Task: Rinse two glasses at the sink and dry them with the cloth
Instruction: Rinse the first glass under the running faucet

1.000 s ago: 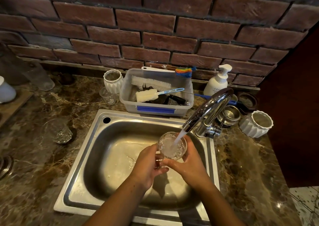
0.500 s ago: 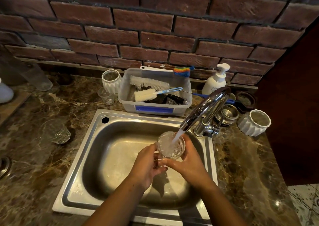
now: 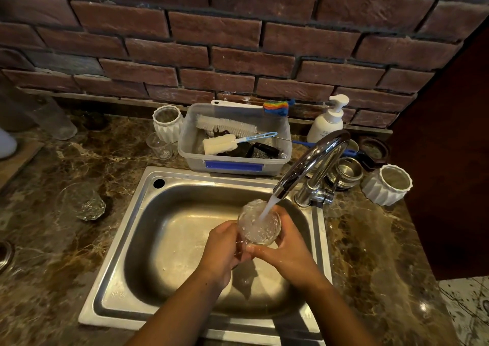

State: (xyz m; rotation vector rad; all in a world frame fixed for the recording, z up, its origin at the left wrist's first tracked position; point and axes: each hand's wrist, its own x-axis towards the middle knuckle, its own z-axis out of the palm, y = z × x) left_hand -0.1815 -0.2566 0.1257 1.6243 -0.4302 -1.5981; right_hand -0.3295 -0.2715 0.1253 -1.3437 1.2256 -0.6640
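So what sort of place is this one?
Probably a home kitchen, perhaps a small bar: a steel sink set in a marble counter, a glass held under the running tap, and a tub of bottle brushes beside a soap pump bottle.

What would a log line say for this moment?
step: rinsing | glass: under running tap, over sink | left hand: holds glass | right hand: holds glass | other glass: on counter, left

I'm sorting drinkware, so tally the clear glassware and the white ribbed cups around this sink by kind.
Clear glasses: 3 (glass under the tap, faceted glass, small glass)
Tall clear vessel, blurred: 1
White ribbed cups: 2
Total: 6
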